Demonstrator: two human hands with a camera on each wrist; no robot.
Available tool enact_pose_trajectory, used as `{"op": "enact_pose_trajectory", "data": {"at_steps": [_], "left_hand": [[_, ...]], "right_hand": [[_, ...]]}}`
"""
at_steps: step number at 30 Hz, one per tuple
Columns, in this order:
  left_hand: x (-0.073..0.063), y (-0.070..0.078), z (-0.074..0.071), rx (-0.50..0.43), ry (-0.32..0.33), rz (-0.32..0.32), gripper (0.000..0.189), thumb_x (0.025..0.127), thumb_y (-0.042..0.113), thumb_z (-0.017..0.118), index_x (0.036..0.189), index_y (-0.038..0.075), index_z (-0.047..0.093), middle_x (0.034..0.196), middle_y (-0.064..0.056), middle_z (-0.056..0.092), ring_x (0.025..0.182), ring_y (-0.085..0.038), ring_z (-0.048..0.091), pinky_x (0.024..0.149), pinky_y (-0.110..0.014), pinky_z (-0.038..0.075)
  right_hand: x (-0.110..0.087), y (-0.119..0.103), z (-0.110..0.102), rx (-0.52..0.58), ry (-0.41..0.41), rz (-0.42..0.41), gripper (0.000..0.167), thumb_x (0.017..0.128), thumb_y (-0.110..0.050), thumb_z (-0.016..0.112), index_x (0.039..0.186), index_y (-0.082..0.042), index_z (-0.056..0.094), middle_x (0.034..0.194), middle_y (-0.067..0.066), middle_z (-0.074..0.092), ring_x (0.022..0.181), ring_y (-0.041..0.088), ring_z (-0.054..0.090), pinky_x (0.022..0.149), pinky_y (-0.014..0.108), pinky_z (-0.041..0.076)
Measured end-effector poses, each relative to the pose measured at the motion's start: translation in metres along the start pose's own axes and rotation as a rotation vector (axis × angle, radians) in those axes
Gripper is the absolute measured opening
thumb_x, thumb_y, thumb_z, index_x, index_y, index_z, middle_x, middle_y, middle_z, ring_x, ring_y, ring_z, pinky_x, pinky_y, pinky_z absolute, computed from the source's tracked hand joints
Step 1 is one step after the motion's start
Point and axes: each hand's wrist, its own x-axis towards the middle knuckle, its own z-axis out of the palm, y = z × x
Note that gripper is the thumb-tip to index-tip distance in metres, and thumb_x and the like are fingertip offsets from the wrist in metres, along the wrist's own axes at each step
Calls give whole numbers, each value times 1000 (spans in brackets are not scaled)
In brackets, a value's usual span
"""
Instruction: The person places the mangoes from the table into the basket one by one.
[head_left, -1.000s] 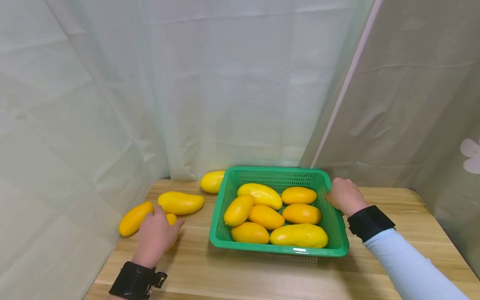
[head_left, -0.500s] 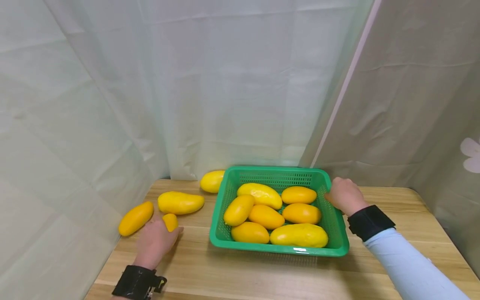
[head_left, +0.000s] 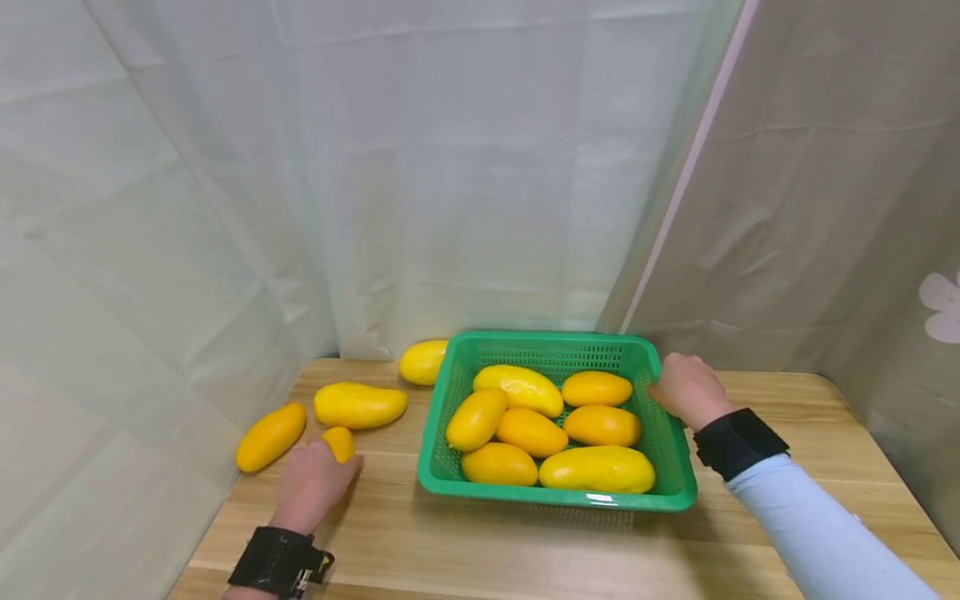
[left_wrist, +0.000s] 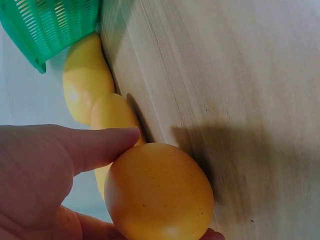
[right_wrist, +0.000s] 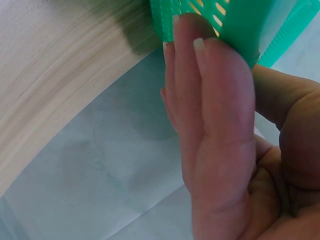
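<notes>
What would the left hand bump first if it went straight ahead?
Probably the long yellow fruit just past the orange fruit the left hand holds, though depth is unclear.

Right grip [right_wrist: 225, 142] on the green basket [right_wrist: 246, 27]

To the right of the basket [head_left: 555, 496], the person wears a light blue sleeve [head_left: 817, 517], smooth and close-fitting. At its end nearest the basket is a wide black band [head_left: 741, 443]. To the left of the basket, a second band [head_left: 268, 560], also black, has a small dark block [head_left: 321, 567] on its basket side.
</notes>
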Motion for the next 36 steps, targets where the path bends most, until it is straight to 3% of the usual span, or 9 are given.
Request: {"op": "enact_pose_trajectory", "data": {"at_steps": [7, 16, 21, 24, 27, 31, 36], "left_hand": [[0, -1, -2, -19, -37, -15, 60, 79, 40, 62, 101, -13, 44, 71, -19, 46, 61, -28, 47, 46, -32, 34], [-4, -2, -5, -21, -34, 2, 53, 77, 36, 61, 95, -10, 45, 68, -15, 46, 58, -26, 45, 46, -31, 32], [-9, 4, -14, -50, -36, 29, 42, 76, 36, 61, 87, -2, 48, 65, -11, 46, 55, -23, 46, 45, -30, 32], [-13, 13, -26, -66, -2, 73, 41, 76, 36, 63, 88, -1, 48, 64, -8, 45, 53, -21, 46, 44, -29, 32], [-18, 26, -41, -64, 81, 137, 47, 77, 35, 63, 94, -5, 47, 64, -9, 45, 50, -21, 45, 41, -29, 32], [-20, 48, -58, -63, 162, 188, 56, 79, 39, 64, 105, -8, 48, 68, -11, 47, 54, -22, 45, 41, -29, 31], [-17, 82, -73, -80, 219, 260, 58, 77, 43, 67, 109, -3, 51, 70, -10, 49, 57, -22, 46, 43, -29, 30]], "right_hand": [[0, -1, 0, 5, 9, -6, 21, 87, -17, 59, 82, 4, 57, 65, 11, 54, 50, 20, 55, 44, 26, 46], [0, -1, 1, 10, 5, -8, 21, 86, -17, 60, 81, 4, 57, 65, 11, 54, 50, 20, 55, 44, 27, 46], [2, 0, 1, -16, 28, -27, 20, 85, -17, 60, 78, 2, 57, 63, 9, 53, 51, 20, 54, 45, 27, 44], [3, 0, 1, -23, 37, -36, 20, 85, -16, 60, 77, 2, 58, 63, 9, 53, 50, 20, 54, 45, 27, 44], [3, 0, 1, -15, 33, -30, 20, 85, -16, 59, 77, 2, 58, 63, 10, 54, 48, 20, 55, 43, 27, 45], [2, 0, 1, -5, 25, -21, 20, 86, -16, 59, 79, 3, 58, 64, 11, 55, 47, 19, 55, 42, 26, 46], [1, 1, 0, -11, 27, -23, 21, 86, -16, 60, 80, 4, 58, 64, 10, 54, 49, 20, 55, 44, 26, 45]]}}
